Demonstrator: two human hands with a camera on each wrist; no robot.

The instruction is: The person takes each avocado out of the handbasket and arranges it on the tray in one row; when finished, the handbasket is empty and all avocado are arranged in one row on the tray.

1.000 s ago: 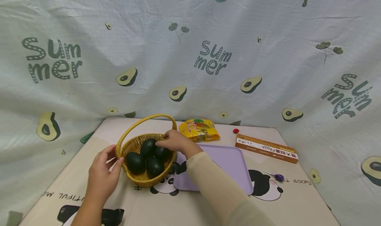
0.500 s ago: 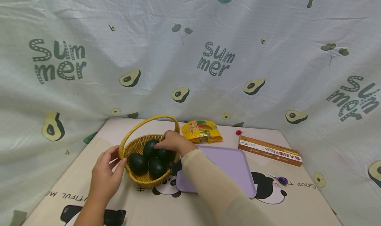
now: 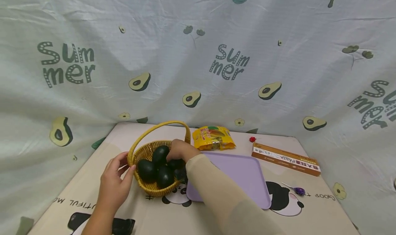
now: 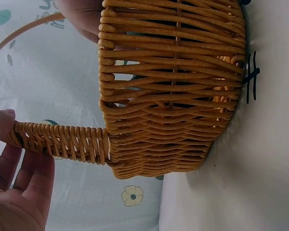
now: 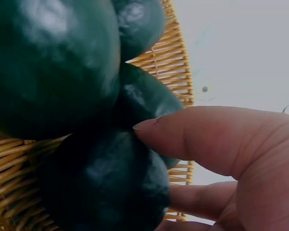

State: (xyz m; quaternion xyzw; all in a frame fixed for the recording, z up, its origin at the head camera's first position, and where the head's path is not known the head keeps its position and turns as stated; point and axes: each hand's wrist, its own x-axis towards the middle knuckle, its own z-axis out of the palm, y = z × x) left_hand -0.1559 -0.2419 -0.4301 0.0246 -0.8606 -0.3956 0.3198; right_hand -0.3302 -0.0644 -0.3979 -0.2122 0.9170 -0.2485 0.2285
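A yellow wicker basket (image 3: 159, 192) with a tall arched handle (image 3: 161, 124) stands left of the tray. Several dark green avocados (image 3: 160, 155) lie in it. My left hand (image 3: 116, 180) pinches the handle's lower left end between thumb and fingers; the left wrist view shows the fingers (image 4: 36, 180) behind the woven strip. Inside the basket's right side, my right hand (image 3: 182, 149) grips the right-hand avocado (image 5: 106, 185), thumb on top and fingers along its side. That avocado is partly hidden by the hand in the head view.
Right of the basket lies a lilac tray (image 3: 239, 169), partly under my right sleeve (image 3: 213, 183). Behind it sits a yellow snack bag (image 3: 213, 138). Farther right are a pasta box (image 3: 286, 158), a small red flower (image 3: 252, 139) and a purple flower (image 3: 299, 191). A printed curtain (image 3: 167, 56) hangs behind.
My right fingers have gone lower into the basket, onto the right-hand avocado. The left hand keeps its hold on the handle. The whole scene has shifted slightly right in the head view.
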